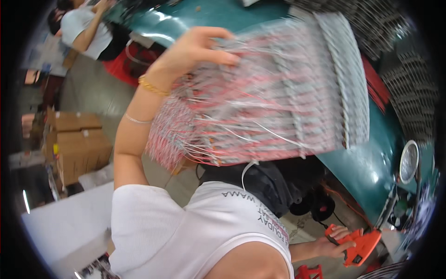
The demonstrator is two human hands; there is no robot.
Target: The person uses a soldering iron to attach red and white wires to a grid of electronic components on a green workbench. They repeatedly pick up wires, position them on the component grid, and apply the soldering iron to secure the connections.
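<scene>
Wire bundle gathered, thin pale ends loose; tool held away from it

The left hand (204, 46) has its thumb and fingers clamped on the upper left edge of a wide bundle of wires (278, 88), coloured grey and red. The gathering, in my judgement, is already done: the wires lie together in one thick mass, with ridges across it. What is left seems to be the thin pale strands, which stick out loose from its surface; blur does not permit me to count them or to see how they are fastened.

The left arm is raised, its elbow out to the side and its wrist bent over the bundle. The right hand (334, 247) is low and well apart, its fingers wrapped around an orange tool (364, 249), which does not touch the wires.

The bundle is in front of the person's chest, overlapping in view the green table (371, 176); whether it rests there, I cannot tell. Farther out are a white-rimmed round disc (409, 162), cardboard boxes (83, 156) and a co-worker (86, 30).
</scene>
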